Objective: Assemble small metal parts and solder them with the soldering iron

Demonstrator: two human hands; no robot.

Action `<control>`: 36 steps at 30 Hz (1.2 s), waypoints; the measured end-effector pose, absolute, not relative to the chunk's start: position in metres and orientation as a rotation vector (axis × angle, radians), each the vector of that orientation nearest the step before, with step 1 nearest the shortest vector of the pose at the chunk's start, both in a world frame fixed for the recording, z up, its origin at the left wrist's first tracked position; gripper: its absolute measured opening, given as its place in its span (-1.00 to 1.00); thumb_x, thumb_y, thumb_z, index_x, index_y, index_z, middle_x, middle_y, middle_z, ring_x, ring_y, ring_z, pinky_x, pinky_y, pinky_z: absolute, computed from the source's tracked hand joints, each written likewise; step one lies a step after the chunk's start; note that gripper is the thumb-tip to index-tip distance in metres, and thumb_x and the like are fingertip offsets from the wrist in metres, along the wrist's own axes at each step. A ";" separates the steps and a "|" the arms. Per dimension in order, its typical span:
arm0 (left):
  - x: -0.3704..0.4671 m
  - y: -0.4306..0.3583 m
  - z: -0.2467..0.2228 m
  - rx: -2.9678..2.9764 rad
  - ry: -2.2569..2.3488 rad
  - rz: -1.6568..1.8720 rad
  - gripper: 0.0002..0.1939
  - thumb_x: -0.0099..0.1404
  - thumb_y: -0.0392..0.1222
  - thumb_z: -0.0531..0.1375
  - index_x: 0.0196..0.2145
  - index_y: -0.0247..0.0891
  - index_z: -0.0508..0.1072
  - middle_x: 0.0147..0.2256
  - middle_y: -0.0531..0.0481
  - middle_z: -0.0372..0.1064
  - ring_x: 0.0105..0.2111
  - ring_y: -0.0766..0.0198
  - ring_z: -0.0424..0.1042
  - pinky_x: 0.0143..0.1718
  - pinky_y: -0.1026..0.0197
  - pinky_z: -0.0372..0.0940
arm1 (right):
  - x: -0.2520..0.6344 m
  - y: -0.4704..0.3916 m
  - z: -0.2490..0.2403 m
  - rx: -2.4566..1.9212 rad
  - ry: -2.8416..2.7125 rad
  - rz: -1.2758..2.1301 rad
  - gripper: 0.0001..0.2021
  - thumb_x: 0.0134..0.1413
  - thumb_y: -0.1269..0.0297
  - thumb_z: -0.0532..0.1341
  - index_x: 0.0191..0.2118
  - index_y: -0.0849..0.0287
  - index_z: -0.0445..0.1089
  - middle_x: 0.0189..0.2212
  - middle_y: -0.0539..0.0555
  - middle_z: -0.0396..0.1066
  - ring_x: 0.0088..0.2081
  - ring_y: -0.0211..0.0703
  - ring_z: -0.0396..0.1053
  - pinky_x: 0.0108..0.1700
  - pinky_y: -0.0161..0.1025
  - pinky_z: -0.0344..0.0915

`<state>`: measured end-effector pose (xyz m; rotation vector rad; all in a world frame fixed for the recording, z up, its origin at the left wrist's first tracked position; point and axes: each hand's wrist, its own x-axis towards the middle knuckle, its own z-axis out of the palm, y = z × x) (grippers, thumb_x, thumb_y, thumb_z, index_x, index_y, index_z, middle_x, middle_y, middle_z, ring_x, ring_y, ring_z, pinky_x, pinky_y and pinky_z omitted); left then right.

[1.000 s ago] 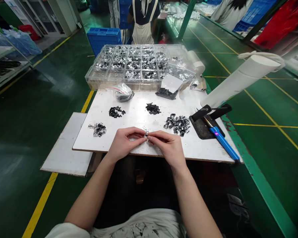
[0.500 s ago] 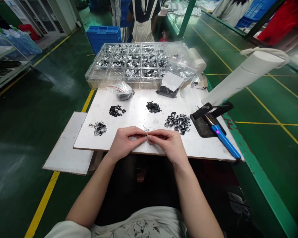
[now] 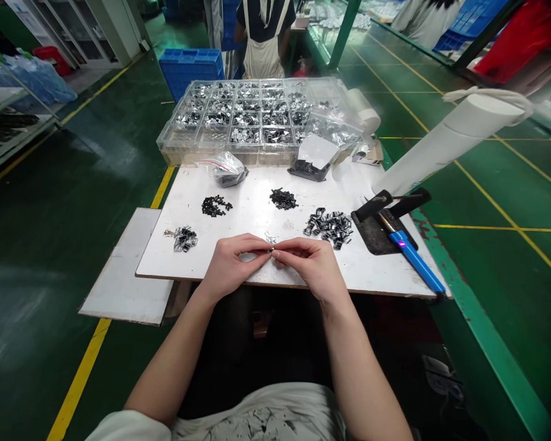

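Note:
Near the front edge of the white tabletop (image 3: 248,223), my left hand (image 3: 233,262) and my right hand (image 3: 308,262) meet fingertip to fingertip. Both are closed in a pinch on one small metal part (image 3: 270,250), mostly hidden by the fingers. Just behind the fingertips lie some thin wire pieces (image 3: 270,239). To the right is a heap of shiny dark metal clips (image 3: 329,228). Two piles of small black parts, one left (image 3: 216,206) and one central (image 3: 283,198), lie farther back. A small pile of silvery clips (image 3: 184,239) sits at the left.
A clear compartment box (image 3: 211,154) full of metal parts stands at the back, with a zip bag (image 3: 229,170) and a black packet (image 3: 310,170) before it. On the right, a blue soldering iron (image 3: 408,254) rests in a stand beside a white tube (image 3: 454,144). A person (image 3: 264,43) stands beyond.
Both hands stay pinched together in almost the same place, with only slight finger movement around the small metal part. The piles have not moved.

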<state>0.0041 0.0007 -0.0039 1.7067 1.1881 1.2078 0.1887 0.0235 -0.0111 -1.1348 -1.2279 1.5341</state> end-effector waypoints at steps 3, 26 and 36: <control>0.004 0.001 -0.004 1.699 1.184 1.214 -0.85 0.25 -0.34 0.34 -0.23 -0.21 0.68 -0.23 -0.07 0.61 -0.22 0.16 0.59 -0.16 0.18 0.45 | 0.188 0.023 -0.011 -1.134 -1.218 1.532 -0.70 -0.26 0.16 0.54 -0.35 0.19 0.64 -0.50 0.09 0.57 -0.46 -0.16 0.49 -0.33 -0.21 0.47; 0.001 0.001 0.001 1.670 1.142 1.181 -0.89 0.25 -0.33 0.33 -0.27 -0.23 0.67 -0.26 -0.08 0.62 -0.25 0.17 0.58 -0.18 0.19 0.44 | 0.188 0.018 -0.009 -1.123 -1.249 1.486 -0.68 -0.25 0.12 0.54 -0.34 0.18 0.62 -0.51 0.05 0.54 -0.50 -0.20 0.44 -0.36 -0.22 0.44; -0.001 0.004 -0.003 1.503 1.063 1.179 -0.92 0.22 -0.33 0.33 -0.31 -0.26 0.64 -0.29 -0.10 0.58 -0.23 0.14 0.55 -0.15 0.15 0.44 | 0.188 0.016 -0.008 -1.050 -1.312 1.500 -0.73 -0.18 0.16 0.52 -0.29 0.13 0.63 -0.41 0.04 0.55 -0.44 -0.20 0.44 -0.32 -0.22 0.43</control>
